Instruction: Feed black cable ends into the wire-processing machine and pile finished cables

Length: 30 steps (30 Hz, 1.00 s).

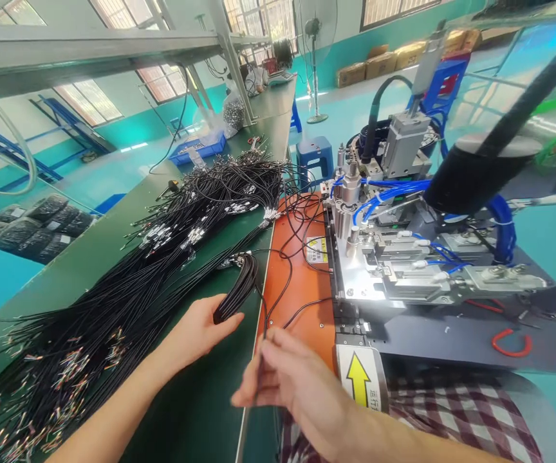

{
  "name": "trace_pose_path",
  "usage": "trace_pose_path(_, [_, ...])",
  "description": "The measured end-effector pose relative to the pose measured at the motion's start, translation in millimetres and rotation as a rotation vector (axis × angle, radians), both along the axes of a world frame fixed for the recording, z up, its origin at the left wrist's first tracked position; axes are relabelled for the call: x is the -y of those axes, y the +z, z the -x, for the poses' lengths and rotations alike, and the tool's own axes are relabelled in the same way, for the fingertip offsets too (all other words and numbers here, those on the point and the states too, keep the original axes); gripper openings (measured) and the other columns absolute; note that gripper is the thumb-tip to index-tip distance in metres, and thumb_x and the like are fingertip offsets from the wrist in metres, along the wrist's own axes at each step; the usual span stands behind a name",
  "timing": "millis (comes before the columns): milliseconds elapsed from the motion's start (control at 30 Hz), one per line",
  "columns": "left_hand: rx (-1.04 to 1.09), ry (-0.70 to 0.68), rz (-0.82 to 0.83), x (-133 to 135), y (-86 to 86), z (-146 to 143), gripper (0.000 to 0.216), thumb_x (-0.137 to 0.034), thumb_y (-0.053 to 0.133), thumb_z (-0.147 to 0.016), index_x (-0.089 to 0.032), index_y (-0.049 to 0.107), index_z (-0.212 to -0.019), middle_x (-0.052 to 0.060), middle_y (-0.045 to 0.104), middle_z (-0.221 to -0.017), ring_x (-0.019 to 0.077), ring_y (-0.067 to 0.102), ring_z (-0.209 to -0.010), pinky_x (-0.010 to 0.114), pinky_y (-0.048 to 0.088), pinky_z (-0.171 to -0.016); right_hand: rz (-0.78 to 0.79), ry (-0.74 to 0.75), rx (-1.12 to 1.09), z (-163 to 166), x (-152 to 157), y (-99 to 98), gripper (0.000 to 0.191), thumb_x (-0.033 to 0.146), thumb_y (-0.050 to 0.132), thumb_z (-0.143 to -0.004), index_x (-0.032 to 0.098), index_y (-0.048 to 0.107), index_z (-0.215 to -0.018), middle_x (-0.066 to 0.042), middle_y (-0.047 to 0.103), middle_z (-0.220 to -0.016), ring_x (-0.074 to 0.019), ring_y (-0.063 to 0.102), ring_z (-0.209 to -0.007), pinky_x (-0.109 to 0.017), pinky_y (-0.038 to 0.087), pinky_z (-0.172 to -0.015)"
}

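**Left hand gripping a cable bundle, right hand pinching a thin cable**

In the head view, the left hand [205, 329] is closing its thumb and fingers around the lower end of the black cable bundle [240, 286], which is bending up and away just ahead of it. Nearer the body and to the right, the right hand [300, 379] is pinching the thin black cable [265, 316] between thumb and fingers. Left of the left hand and beyond it, a large heap of black cables [162, 270] is spreading over the green tabletop [186, 399], bare coloured wire ends lying toward the near side. Beyond the right hand, an orange plate [302, 283] is lying beside a metal machine [384, 251]. Farther right of that hand, a red-handled tool [512, 352] is resting.
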State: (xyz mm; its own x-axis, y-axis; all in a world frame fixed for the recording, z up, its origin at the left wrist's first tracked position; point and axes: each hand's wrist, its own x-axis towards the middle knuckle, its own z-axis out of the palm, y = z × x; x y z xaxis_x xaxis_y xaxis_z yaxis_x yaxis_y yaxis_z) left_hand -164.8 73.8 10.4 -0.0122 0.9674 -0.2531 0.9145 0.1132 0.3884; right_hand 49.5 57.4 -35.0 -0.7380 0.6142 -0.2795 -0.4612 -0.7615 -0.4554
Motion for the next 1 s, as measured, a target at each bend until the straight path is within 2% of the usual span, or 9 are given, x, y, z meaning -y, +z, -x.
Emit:
trace_pose_path(133, [-0.430, -0.160, -0.133, 5.8, -21.6, 4.5, 0.043, -0.057, 0.043, -0.087, -0.017, 0.056, -0.087, -0.002, 0.050, -0.053, 0.0200, 0.054, -0.051, 0.027, 0.030, -0.048, 0.088, -0.174, -0.010, -55.7, -25.1, -2.0, 0.024, 0.039, 0.059, -0.088, 0.019, 0.061, -0.102, -0.002, 0.066, -0.083, -0.0150, 0.063, -0.070, -0.030, 0.052, -0.073])
trace_pose_path(200, [-0.515, -0.207, -0.185, 9.0, -30.6, 0.0, 0.045, -0.057, 0.041, -0.088, -0.016, 0.058, -0.092, 0.005, 0.059, -0.067, 0.0244, 0.060, -0.063, 0.030, 0.036, -0.054, 0.159, -0.147, -0.021, -80.2, -29.0, 3.2, 0.023, 0.028, 0.061, -0.087, 0.017, 0.062, -0.107, -0.005, 0.067, -0.091, -0.0149, 0.064, -0.074, -0.029, 0.053, -0.072])
trace_pose_path(333, [-0.412, -0.365, -0.341, 10.1, -43.1, -24.0, 0.041, -0.048, 0.051, -0.086, -0.018, 0.054, -0.113, 0.013, 0.061, -0.103, 0.0280, 0.058, -0.094, 0.036, 0.042, -0.077, 0.288, -0.163, -0.004, -104.9, -26.1, 23.4, 0.028, 0.013, 0.058, -0.086, 0.011, 0.061, -0.114, -0.009, 0.067, -0.106, -0.0131, 0.067, -0.079, -0.023, 0.055, -0.071])
trace_pose_path(433, [-0.278, -0.493, -0.324, 2.5, -45.6, -47.5, 0.026, -0.029, 0.050, -0.087, -0.022, 0.053, -0.112, 0.008, 0.061, -0.101, 0.0238, 0.057, -0.090, 0.036, 0.042, -0.079, 0.345, -0.195, -0.080, -105.8, -26.4, 32.2, 0.023, 0.013, 0.052, -0.089, 0.011, 0.062, -0.110, -0.007, 0.069, -0.101, -0.0078, 0.067, -0.069, -0.015, 0.053, -0.058])
trace_pose_path(533, [-0.244, -0.470, -0.305, -6.0, -38.3, -65.2, 0.013, -0.014, 0.045, -0.086, -0.020, 0.054, -0.092, 0.003, 0.060, -0.083, 0.0199, 0.057, -0.076, 0.032, 0.044, -0.071, 0.262, -0.099, -0.131, -104.1, -24.8, 32.6, 0.021, 0.019, 0.056, -0.088, 0.014, 0.062, -0.108, -0.004, 0.069, -0.086, -0.0096, 0.066, -0.063, -0.018, 0.053, -0.056])
trace_pose_path(667, [-0.216, -0.400, -0.415, -5.2, -21.1, -83.7, 0.010, -0.023, 0.050, -0.087, -0.020, 0.053, -0.096, 0.005, 0.060, -0.087, 0.0214, 0.057, -0.081, 0.033, 0.046, -0.071, 0.100, 0.016, -0.107, -104.7, -13.2, 36.0, 0.019, 0.025, 0.060, -0.086, 0.017, 0.062, -0.104, 0.002, 0.061, -0.066, -0.0108, 0.062, -0.052, -0.024, 0.053, -0.057])
trace_pose_path(833, [-0.022, -0.698, -0.602, -0.5, 1.1, -112.6, 0.023, -0.025, 0.045, -0.092, -0.021, 0.054, -0.113, 0.005, 0.062, -0.084, 0.0191, 0.057, -0.082, 0.034, 0.047, -0.079, 0.001, 0.104, -0.030, -109.9, -12.5, 33.5, 0.014, 0.027, 0.063, -0.084, 0.015, 0.059, -0.079, 0.005, 0.052, -0.061, -0.0035, 0.045, -0.038, -0.022, 0.051, -0.053])
trace_pose_path(900, [0.012, -0.803, -0.651, -2.2, 11.1, -114.8, 0.025, -0.021, 0.040, -0.094, -0.021, 0.055, -0.114, 0.002, 0.060, -0.075, 0.0160, 0.057, -0.072, 0.030, 0.048, -0.074, -0.008, 0.146, 0.028, -115.0, -17.6, 28.8, 0.011, 0.025, 0.062, -0.085, 0.015, 0.060, -0.083, 0.006, 0.049, -0.059, -0.0030, 0.038, -0.038, -0.023, 0.050, -0.053])
trace_pose_path(1000, [-0.051, -0.767, -0.695, -4.6, 19.5, -105.4, 0.031, -0.017, 0.037, -0.095, -0.021, 0.055, -0.119, 0.002, 0.060, -0.074, 0.0145, 0.057, -0.068, 0.026, 0.049, -0.067, -0.017, 0.181, 0.134, -119.7, -24.4, 31.8, 0.013, 0.022, 0.062, -0.083, 0.015, 0.060, -0.095, 0.009, 0.044, -0.055, -0.0013, 0.025, -0.037, -0.020, 0.045, -0.050])
